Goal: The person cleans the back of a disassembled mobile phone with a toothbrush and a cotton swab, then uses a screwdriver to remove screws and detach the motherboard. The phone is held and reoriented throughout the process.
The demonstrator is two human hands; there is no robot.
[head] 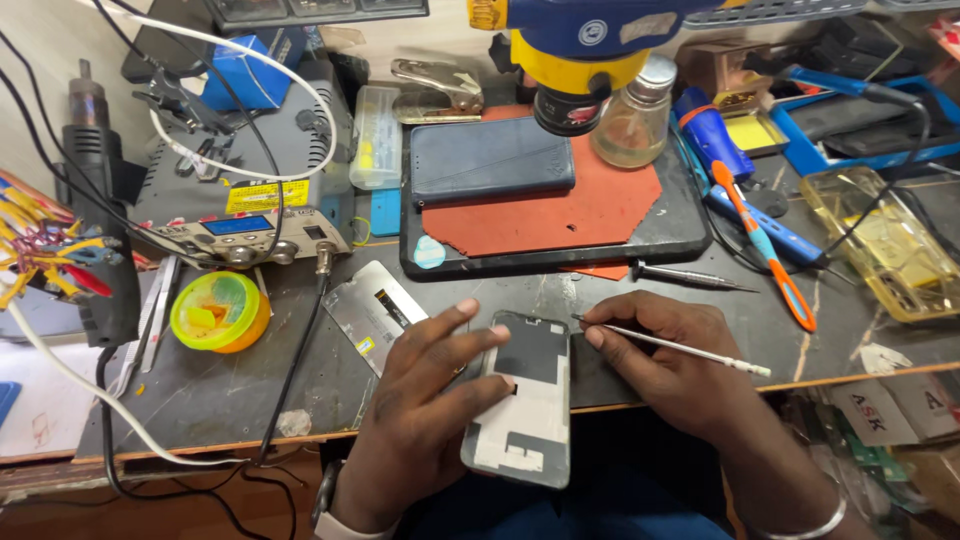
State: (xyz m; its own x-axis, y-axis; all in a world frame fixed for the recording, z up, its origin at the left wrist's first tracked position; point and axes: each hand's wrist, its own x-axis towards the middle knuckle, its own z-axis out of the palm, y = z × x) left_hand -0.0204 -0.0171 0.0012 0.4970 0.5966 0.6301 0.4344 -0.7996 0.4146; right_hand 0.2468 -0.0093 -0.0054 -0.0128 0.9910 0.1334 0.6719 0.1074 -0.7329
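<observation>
The left hand is clamping a phone back panel — grey-and-white inside up — while the right hand is pinching a thin metal tool.

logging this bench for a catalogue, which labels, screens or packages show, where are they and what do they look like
Small screen: front of the grey station at left, a lit blue rectangle.
Yellow label: on the same station above the screen, a rectangular strip with red and dark marks.
White tags: below the bench's right edge, pale cards with dark marks.
Blue box: far left, behind the white cable, a cube-like carton.
</observation>
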